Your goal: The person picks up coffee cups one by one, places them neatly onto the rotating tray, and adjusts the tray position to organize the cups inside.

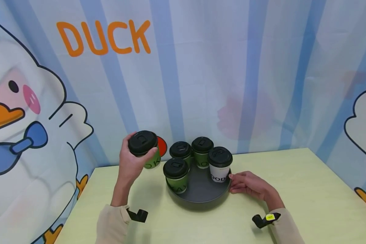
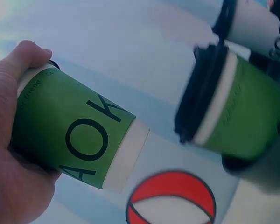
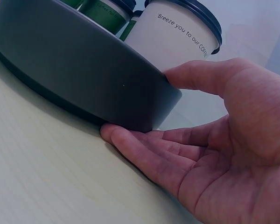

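A green paper coffee cup (image 2: 79, 126) with a black lid is gripped by my left hand (image 1: 132, 162), raised left of the tray. Dark letters show on its sleeve in the left wrist view. The round dark grey tray (image 1: 198, 193) rests on the table. My right hand (image 1: 251, 185) pinches its right edge, thumb at the rim and fingers at the underside (image 3: 177, 149). On the tray stand three green lidded cups, one at the front left (image 1: 177, 183), and a white lidded cup (image 1: 218, 173) at the right, nearest my right thumb.
The pale yellow table (image 1: 292, 189) runs back to a blue-striped curtain (image 1: 201, 74) printed with ducks and orange lettering. A red and white ball shape (image 2: 172, 191) shows on the curtain behind the held cup.
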Tool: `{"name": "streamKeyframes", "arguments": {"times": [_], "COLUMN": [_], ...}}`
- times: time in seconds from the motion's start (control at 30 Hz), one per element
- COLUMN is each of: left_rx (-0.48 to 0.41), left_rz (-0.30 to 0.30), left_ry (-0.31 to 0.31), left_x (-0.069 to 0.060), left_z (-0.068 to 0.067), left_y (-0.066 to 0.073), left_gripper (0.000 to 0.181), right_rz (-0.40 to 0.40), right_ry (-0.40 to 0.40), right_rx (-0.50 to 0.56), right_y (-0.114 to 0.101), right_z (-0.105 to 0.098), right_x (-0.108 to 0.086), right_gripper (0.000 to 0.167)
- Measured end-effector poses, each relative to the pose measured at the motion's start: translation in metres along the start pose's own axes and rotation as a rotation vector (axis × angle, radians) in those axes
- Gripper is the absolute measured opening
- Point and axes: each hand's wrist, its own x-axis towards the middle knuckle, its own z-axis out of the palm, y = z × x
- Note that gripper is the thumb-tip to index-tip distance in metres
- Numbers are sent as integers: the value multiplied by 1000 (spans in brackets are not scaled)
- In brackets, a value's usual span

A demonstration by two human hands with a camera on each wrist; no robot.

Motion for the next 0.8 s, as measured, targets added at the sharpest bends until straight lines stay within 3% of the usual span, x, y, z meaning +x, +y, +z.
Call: {"name": "streamKeyframes", "arguments": {"times": [0.17,0.3,0.57,0.8], "left_rx": [-53,-84,-125,-132], "left_rz": [99,154,166,150], "left_ry": [-75,-144,-239,-273], "left_x": [-7,-13,-23,-34], "left_z": [20,42,85,114], "left_y": [25,35,33,29], "left_gripper": [84,84,83,84], "right_rz": [-1,-2,-3,-9], "right_ry": [-1,-1,-6,-11], "right_rx": [-1,1,9,12], "right_y": [0,0,3,1], "right_z": [0,1,0,-1], "right_x": [0,0,0,1], "right_gripper": [53,51,53,50]}}
